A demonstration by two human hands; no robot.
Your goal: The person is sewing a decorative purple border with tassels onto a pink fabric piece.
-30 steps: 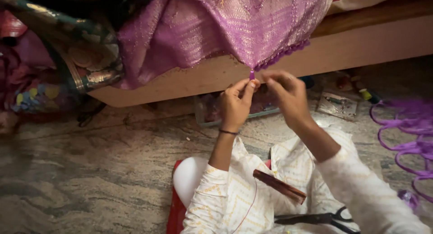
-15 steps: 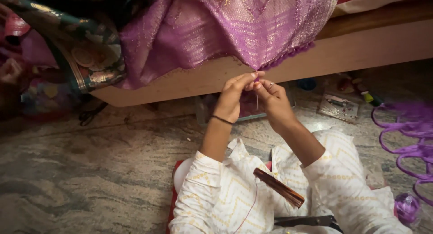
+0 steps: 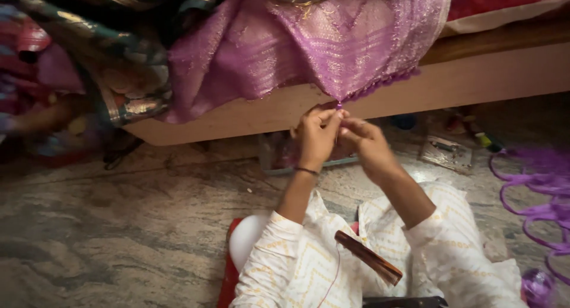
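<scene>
Left hand (image 3: pixel 316 136): pinches the fringed edge of the shiny purple cloth (image 3: pixel 332 53).
Right hand (image 3: pixel 367 140): pinches the same edge.
Cloth: hangs off the wooden bed (image 3: pixel 493 76).

- Cloth (image 3: pixel 332 47) above the hands: purple, gold woven pattern.
- Sleeves (image 3: pixel 297 254) below: white, yellow zigzags.
- Cord (image 3: pixel 534 189) to the right: purple.

Bed frame (image 3: pixel 493 76): pale wooden side rail, running across the upper view.
Floor (image 3: pixel 119 225): mottled grey-brown stone.
Dark patterned cloth (image 3: pixel 119 76): bunched at upper left, with gold-edged border.
Purple cord (image 3: pixel 534 195): loose loops on the floor, right edge.
Comb (image 3: pixel 368 257): brown, lying on a white patterned garment.
Clear packet (image 3: pixel 445 154): flat on the floor under the bed rail.
</scene>
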